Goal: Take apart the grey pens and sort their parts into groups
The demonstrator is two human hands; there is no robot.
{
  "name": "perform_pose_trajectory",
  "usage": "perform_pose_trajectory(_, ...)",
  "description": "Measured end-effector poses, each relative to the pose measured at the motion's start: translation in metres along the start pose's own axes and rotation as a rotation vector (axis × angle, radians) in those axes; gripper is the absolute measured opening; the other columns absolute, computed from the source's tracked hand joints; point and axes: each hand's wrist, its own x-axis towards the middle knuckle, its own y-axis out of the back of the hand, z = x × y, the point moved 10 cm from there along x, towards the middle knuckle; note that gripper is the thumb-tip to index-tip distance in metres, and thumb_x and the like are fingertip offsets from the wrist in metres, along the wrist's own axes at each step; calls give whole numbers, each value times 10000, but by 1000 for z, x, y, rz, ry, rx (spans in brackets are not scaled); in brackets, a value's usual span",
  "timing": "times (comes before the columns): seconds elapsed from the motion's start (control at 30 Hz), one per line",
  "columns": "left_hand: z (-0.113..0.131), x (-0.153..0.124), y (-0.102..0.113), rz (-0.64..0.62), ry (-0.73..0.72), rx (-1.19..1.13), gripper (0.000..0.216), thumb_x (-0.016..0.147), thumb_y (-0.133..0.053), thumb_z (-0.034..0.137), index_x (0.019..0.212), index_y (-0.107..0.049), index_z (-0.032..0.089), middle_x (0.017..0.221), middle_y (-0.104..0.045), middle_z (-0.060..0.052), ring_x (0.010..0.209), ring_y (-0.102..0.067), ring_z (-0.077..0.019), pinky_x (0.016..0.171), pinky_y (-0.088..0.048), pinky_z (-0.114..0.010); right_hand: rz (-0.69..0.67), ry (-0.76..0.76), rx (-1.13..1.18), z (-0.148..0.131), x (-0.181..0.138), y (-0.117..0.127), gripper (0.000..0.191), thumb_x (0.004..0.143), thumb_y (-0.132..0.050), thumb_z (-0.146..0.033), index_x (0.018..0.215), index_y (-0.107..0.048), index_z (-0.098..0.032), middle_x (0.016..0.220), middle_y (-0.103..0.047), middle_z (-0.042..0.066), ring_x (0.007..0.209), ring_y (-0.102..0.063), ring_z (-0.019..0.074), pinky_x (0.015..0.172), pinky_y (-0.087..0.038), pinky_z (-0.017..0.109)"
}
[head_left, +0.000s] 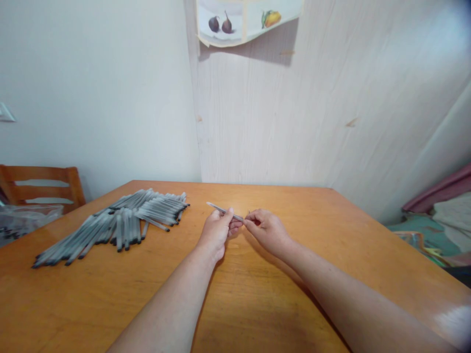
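A slim pen point(216, 208) with a clear greyish barrel lies slantwise in my left hand point(218, 229), with the thumb pressed along it. Its tip points to the upper left. My right hand point(268, 229) is closed in a pinch at the pen's other end, and those fingertips hide that end. Whether a small part sits between them is too small to tell. To the left, a big heap of similar pens point(127, 225) with black ends is spread across the wooden table point(235, 304).
A wooden chair point(44, 179) stands past the table's left edge, beside a clear plastic bag point(33, 215) with dark bits in it. Heaped cloth point(454, 215) lies beyond the right edge. Behind the table rises a wall with a fruit picture point(245, 19).
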Motion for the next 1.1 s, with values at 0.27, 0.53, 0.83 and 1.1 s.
perform_pose_trajectory(0.27, 14, 6, 17, 83, -70, 16, 192, 863, -646, 321, 854, -554, 154, 775, -712, -74, 581, -645, -90, 498, -471, -150, -147, -30, -189, -2, -1, 4, 168, 853, -552, -285, 756, -648, -187, 749, -667, 13, 668, -539, 124, 583, -290, 247)
perform_pose_trajectory(0.53, 42, 15, 57, 288, -213, 18, 189, 847, -637, 313, 827, -524, 163, 788, -708, -54, 605, -651, -92, 529, -472, -166, -323, -42, -385, -4, -6, 2, 180, 847, -518, -305, 761, -639, -204, 746, -680, 19, 645, -529, 131, 561, -251, 250)
perform_pose_trajectory(0.83, 44, 23, 72, 338, -231, 190, 207, 832, -599, 361, 782, -541, 168, 672, -637, -15, 528, -565, -86, 492, -417, -177, -328, -300, -580, 29, -7, 6, 280, 850, -458, -338, 834, -691, -183, 870, -720, 123, 773, -630, 221, 599, -330, 281)
perform_pose_trajectory(1.1, 37, 31, 69, 298, -243, 708, 296, 855, -524, 418, 833, -662, 157, 659, -648, -51, 590, -587, -161, 542, -395, -244, -346, -492, -619, 57, -16, 1, 369, 851, -430, -345, 961, -729, -160, 1004, -715, 187, 924, -667, 294, 715, -452, 352)
